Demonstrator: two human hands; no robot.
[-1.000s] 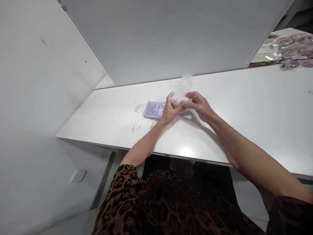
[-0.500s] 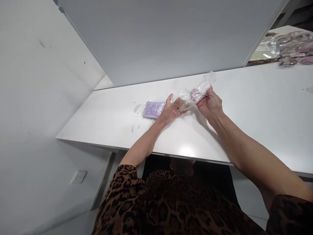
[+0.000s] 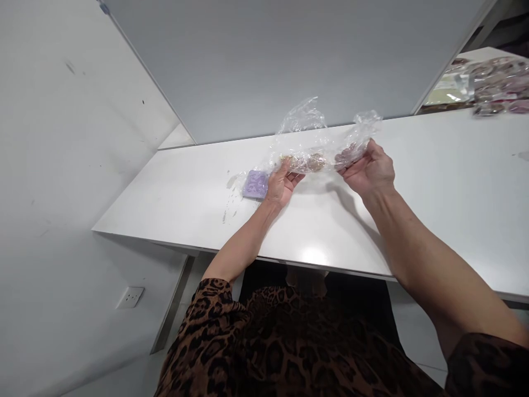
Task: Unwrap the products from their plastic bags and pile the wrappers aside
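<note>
Clear plastic wrap (image 3: pixel 303 118) stretches between my two hands, just above the white table. Small round pieces, brownish and pinkish (image 3: pixel 316 161), show through it; their kind is not clear. My left hand (image 3: pixel 283 184) is closed on the left end of the wrap, thumb on top. On the right, my right hand (image 3: pixel 369 170) grips the other end, where a dark pinkish piece (image 3: pixel 346 156) shows through the film. Beside my left hand lies a purple slab (image 3: pixel 255 184) with a raised pattern, partly hidden by that hand.
The white table (image 3: pixel 173 193) carries greyish smudges near the purple slab. A grey panel (image 3: pixel 264 60) rises along its back edge. Several plastic-wrapped packets (image 3: pixel 498 82) lie at the far right. A wall socket (image 3: pixel 131 297) is at the lower left.
My hands have moved apart, the right one going right. The bunched wrap is spread out and raised higher, and the round pieces inside show more clearly.
</note>
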